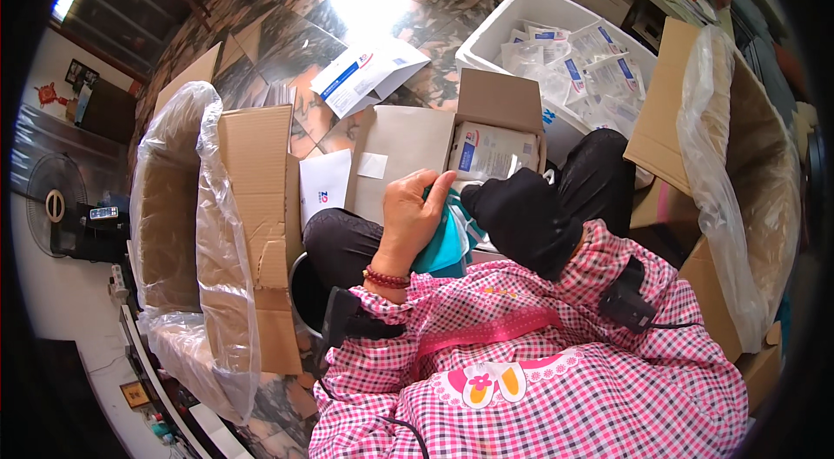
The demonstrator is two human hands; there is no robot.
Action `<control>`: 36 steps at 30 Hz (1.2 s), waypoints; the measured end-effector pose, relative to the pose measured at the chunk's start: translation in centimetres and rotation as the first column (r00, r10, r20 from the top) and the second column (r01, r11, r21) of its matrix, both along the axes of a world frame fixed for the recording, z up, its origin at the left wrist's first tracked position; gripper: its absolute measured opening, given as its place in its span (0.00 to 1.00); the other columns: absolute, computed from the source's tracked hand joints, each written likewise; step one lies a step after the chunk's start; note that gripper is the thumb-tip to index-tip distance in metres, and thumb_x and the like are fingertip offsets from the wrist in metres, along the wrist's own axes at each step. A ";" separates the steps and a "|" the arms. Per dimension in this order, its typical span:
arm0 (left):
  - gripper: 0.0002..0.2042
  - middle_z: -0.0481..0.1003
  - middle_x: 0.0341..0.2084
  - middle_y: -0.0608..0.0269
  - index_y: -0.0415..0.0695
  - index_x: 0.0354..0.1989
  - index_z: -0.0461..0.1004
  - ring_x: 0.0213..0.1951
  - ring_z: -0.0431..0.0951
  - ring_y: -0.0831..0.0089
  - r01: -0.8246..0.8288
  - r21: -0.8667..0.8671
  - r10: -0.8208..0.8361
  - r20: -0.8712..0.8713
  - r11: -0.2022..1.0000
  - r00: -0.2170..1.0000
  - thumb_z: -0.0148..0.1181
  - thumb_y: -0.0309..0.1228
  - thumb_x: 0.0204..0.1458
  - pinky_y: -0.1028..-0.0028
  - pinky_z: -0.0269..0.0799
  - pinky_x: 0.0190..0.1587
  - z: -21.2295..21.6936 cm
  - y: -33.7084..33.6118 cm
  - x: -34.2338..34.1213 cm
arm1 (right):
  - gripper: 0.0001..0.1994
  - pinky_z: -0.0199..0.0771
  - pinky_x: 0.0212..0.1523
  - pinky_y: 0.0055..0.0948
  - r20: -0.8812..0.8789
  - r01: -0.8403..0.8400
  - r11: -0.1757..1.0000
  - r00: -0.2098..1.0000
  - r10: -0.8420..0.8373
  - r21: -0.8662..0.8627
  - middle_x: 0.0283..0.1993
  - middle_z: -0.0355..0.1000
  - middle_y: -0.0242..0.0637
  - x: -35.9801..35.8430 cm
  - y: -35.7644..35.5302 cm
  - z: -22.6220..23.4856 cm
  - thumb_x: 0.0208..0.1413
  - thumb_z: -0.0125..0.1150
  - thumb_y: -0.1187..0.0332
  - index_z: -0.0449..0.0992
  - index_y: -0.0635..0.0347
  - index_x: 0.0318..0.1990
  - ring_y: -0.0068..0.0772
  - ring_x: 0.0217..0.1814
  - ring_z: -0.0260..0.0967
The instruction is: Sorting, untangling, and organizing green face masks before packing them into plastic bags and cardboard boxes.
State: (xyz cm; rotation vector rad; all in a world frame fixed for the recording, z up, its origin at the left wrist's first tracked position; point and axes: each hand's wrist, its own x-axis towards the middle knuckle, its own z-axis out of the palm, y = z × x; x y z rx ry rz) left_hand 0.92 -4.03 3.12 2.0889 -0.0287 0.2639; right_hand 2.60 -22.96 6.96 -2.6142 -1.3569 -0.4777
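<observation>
My left hand (412,209), bare with a red bead bracelet at the wrist, is closed round a bundle of teal face masks (447,242) with white edges and loops. My right hand (528,220) wears a black glove and is curled beside the bundle, its fingertips near the left thumb. What those gloved fingers hold, if anything, is hidden. Just beyond both hands stands an open cardboard box (499,100) with flat white-and-blue printed packets (495,149) inside. A folded brown flap (400,151) spreads to its left.
A white foam bin (486,38) full of clear printed packets stands far right. Large cartons with plastic liners flank me, one left (252,198) and one right (665,112). A white printed carton piece (369,72) lies on the tiles. A fan (56,205) is far left.
</observation>
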 end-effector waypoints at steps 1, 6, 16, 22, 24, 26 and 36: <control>0.15 0.72 0.18 0.48 0.35 0.24 0.76 0.20 0.72 0.55 0.002 -0.002 -0.002 -0.001 1.000 1.000 0.63 0.34 0.58 0.64 0.64 0.26 -0.3 -0.2 0.0 | 0.06 0.72 0.25 0.34 -0.001 0.002 1.000 1.000 -0.002 -0.002 0.26 0.75 0.35 -0.4 0.1 0.1 0.45 0.62 0.68 0.77 0.55 0.32 0.34 0.27 0.77; 0.15 0.73 0.19 0.45 0.35 0.23 0.76 0.20 0.73 0.51 -0.126 0.055 0.124 0.029 0.991 0.992 0.62 0.33 0.59 0.63 0.65 0.25 -2.6 -0.9 -0.1 | 0.07 0.72 0.27 0.36 -0.147 0.045 0.999 0.988 -0.042 0.016 0.25 0.74 0.38 -2.7 -0.5 -0.9 0.48 0.61 0.67 0.78 0.54 0.36 0.39 0.25 0.75; 0.21 0.63 0.12 0.63 0.34 0.23 0.71 0.19 0.58 0.79 -0.304 -0.100 0.307 0.019 0.948 0.952 0.54 0.38 0.66 0.68 0.55 0.22 -1.5 5.5 1.4 | 0.12 0.77 0.43 0.33 -0.761 0.459 0.657 0.581 0.288 0.599 0.40 0.79 0.49 -1.4 -1.2 -2.8 0.60 0.52 0.74 0.78 0.61 0.48 0.44 0.42 0.80; 0.19 0.67 0.15 0.53 0.36 0.24 0.73 0.17 0.66 0.61 -0.414 0.049 0.393 0.230 0.909 0.890 0.56 0.37 0.65 0.63 0.60 0.23 -0.1 1.7 0.9 | 0.15 0.78 0.22 0.25 -0.775 0.601 0.503 0.372 0.512 0.621 0.39 0.77 0.42 -1.6 2.8 -6.2 0.66 0.49 0.73 0.71 0.59 0.57 0.27 0.35 0.77; 0.18 0.68 0.16 0.52 0.36 0.24 0.73 0.18 0.67 0.57 -0.361 0.065 0.341 0.214 0.930 0.915 0.56 0.37 0.64 0.62 0.61 0.24 0.2 1.5 0.4 | 0.13 0.79 0.31 0.35 -0.817 0.567 0.588 0.421 0.394 0.577 0.39 0.78 0.47 -1.8 2.9 -5.9 0.66 0.52 0.66 0.75 0.59 0.54 0.40 0.34 0.79; 0.18 0.69 0.17 0.51 0.36 0.23 0.72 0.19 0.69 0.55 -0.274 0.085 0.254 0.190 0.958 0.948 0.59 0.36 0.62 0.62 0.62 0.25 0.3 1.3 -0.1 | 0.14 0.78 0.35 0.38 -0.735 0.420 0.667 0.612 0.293 0.615 0.38 0.78 0.49 -1.3 3.1 -6.0 0.65 0.54 0.62 0.76 0.59 0.52 0.45 0.34 0.79; 0.20 0.66 0.14 0.58 0.35 0.23 0.73 0.17 0.63 0.71 -0.162 -0.009 0.162 0.095 0.987 0.982 0.63 0.40 0.60 0.68 0.58 0.24 -0.5 0.7 -0.4 | 0.12 0.74 0.36 0.23 -0.878 0.672 0.649 0.004 0.479 0.357 0.35 0.79 0.33 1.9 1.1 -5.9 0.61 0.61 0.68 0.78 0.64 0.48 0.22 0.34 0.75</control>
